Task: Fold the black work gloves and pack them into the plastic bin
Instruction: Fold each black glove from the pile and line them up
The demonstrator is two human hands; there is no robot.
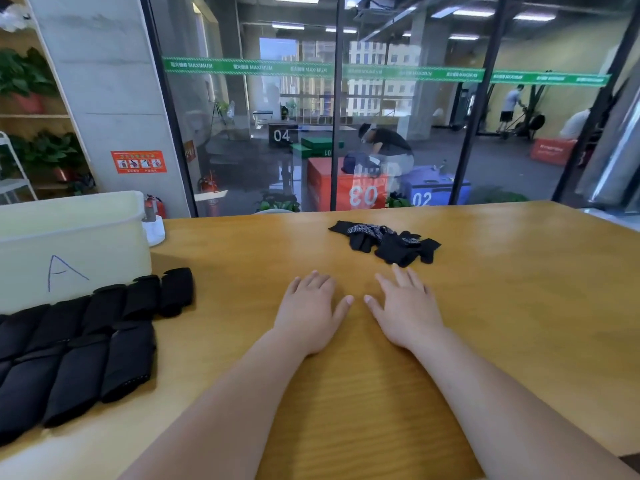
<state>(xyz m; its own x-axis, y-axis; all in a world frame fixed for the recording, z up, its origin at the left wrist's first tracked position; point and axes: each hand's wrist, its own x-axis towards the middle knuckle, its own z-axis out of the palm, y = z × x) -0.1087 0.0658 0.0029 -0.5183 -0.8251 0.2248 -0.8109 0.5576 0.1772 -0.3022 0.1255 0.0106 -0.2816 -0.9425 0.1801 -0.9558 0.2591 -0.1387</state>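
My left hand and right hand lie flat, fingers spread, empty, on the wooden table. Folded gloves sit in rows at left beside the plastic bin. Unfolded gloves lie heaped just beyond my right fingertips; a glass wall stands behind.

The bin stands on the worktop, at its far left. Directly before the bin, the folded gloves lie in two rows on the worktop, the rear row close against the bin's front wall. Right of the bin, both hands rest on the worktop side by side, the left hand nearer the bin than the right hand. The loose gloves lie in a heap well right of the bin, behind the hands.
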